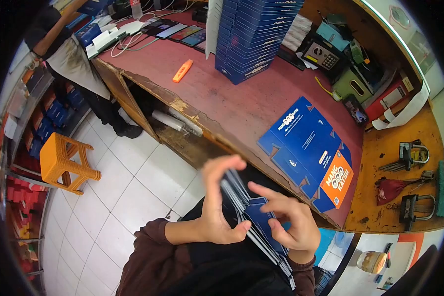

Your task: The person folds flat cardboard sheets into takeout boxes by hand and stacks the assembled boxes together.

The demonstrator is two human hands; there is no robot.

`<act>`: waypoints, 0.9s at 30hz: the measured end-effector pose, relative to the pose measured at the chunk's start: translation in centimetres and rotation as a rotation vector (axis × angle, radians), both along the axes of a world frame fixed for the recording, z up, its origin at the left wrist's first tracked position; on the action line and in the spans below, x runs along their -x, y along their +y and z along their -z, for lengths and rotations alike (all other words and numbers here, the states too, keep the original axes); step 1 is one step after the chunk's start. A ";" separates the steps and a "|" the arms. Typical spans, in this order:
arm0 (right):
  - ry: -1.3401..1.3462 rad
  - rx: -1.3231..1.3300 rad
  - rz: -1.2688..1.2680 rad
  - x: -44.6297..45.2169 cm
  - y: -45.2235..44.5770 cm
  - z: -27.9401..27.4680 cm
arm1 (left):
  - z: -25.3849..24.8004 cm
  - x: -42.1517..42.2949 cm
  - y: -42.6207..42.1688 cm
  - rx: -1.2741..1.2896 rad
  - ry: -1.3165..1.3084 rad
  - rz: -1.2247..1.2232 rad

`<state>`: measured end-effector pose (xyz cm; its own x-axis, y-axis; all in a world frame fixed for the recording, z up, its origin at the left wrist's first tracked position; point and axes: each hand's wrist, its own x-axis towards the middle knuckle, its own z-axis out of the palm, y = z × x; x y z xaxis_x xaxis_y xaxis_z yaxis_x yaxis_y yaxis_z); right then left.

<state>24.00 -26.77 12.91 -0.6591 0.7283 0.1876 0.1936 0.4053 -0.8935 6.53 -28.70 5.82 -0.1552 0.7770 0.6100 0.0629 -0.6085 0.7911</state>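
Observation:
A stack of flat blue and white carton blanks [258, 217] stands tilted on edge at my lap. Beside its left edge is my left hand [217, 202], open, its thumb and fingers spread in a wide curve around the near corner. Over the blue face of the top blank is my right hand [295, 224], its fingers apart and bent, slightly blurred. Whether its fingertips press on the card, I cannot tell. On the table just ahead lies a flat blue carton with an orange panel [306, 143], printed "Mang Katsu".
A tall pile of blue cartons [251, 39] stands on the red tabletop [207, 93]. Nearby are an orange marker [182, 71], several phones [171, 30] and a keypad box [322, 54]. Padlocks [413, 154] lie right. A yellow stool [66, 160] and another person [76, 64] are left.

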 end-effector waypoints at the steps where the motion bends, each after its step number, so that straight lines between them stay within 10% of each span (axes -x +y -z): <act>1: -0.063 -0.089 -0.056 -0.2 0.3 0.2 | 0.0 0.0 0.1 -0.002 0.009 0.000; 27: -0.190 -0.219 -0.141 -0.3 0.2 -0.3 | 0.3 0.1 0.1 -0.001 0.030 0.030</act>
<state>24.32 -26.60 13.23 -0.7891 0.5830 0.1934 0.2767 0.6185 -0.7355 6.44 -28.64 5.49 -0.1138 0.7806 0.6146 0.0682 -0.6111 0.7886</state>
